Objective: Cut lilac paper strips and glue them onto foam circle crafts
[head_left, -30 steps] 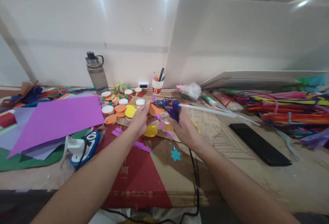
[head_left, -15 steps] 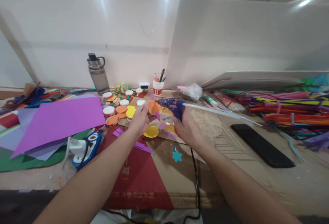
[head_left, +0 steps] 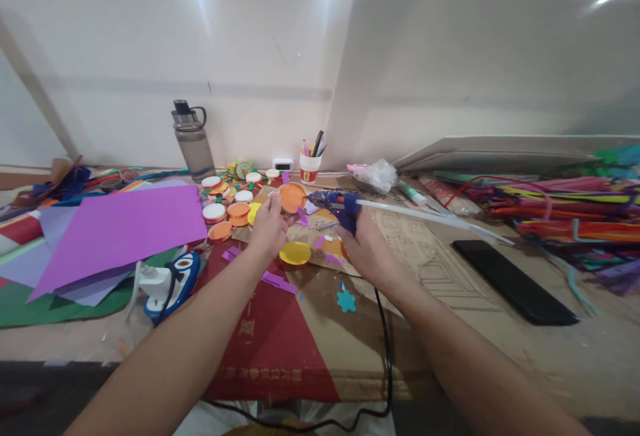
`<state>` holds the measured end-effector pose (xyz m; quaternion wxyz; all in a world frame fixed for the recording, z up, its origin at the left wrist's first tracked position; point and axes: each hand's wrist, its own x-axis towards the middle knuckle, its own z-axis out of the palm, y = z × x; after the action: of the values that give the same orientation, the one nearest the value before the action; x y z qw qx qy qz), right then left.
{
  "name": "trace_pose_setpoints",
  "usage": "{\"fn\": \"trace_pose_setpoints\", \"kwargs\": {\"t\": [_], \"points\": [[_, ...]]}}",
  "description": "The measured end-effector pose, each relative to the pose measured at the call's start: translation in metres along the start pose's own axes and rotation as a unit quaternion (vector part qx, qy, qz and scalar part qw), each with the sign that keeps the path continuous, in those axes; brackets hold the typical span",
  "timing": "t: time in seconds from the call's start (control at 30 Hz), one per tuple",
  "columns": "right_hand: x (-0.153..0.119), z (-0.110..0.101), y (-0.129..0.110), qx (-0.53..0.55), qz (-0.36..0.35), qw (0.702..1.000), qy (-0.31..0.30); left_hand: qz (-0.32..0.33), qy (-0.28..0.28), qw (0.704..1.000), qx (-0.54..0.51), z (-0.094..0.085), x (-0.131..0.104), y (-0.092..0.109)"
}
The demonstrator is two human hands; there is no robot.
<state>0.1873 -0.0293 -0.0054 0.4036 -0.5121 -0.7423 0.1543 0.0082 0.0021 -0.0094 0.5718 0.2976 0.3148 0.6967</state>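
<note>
Orange disc (head_left: 292, 197) held in left hand (head_left: 270, 227), grip hiding its edge, glue gun (head_left: 341, 203) in right hand (head_left: 370, 246), handle part-covered

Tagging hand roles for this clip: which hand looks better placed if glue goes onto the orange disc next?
Right, most likely: the right hand grips the blue glue gun, its nozzle towards the orange disc, while the left hand holds that disc.

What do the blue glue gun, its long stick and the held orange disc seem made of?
Blue glue gun: probably smooth hard plastic, going by its moulded-looking body.
Long stick: milky and translucent, so likely hot-melt glue or plastic.
Held orange disc: even-coloured, mostly matte face suggests paper or card; the blur leaves it open.
</note>
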Motion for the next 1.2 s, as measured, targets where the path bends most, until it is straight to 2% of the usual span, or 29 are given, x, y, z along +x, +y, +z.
{"fn": "trace_pose_setpoints", "kwargs": {"t": [0.2, 0.43, 0.77, 0.93, 1.2], "points": [[0.000, -0.001, -0.002, 0.002, 0.022, 1.000, -0.015, -0.011, 0.003, 1.000, -0.002, 0.000, 0.000, -0.001], [0.002, 0.000, 0.002, 0.009, -0.010, 1.000, 0.015, -0.045, -0.040, 0.998, 0.024, 0.003, -0.008, -0.007], [-0.003, 0.002, -0.004, 0.025, -0.039, 0.998, -0.034, -0.093, -0.037, 0.995, 0.030, -0.002, -0.003, -0.009], [-0.005, 0.000, -0.007, 0.015, -0.012, 0.997, -0.073, -0.079, -0.025, 0.996, 0.025, -0.004, 0.000, -0.008], [-0.005, 0.000, -0.003, 0.005, 0.002, 0.996, -0.085, -0.050, 0.005, 0.998, 0.045, -0.005, 0.003, 0.000]]}}
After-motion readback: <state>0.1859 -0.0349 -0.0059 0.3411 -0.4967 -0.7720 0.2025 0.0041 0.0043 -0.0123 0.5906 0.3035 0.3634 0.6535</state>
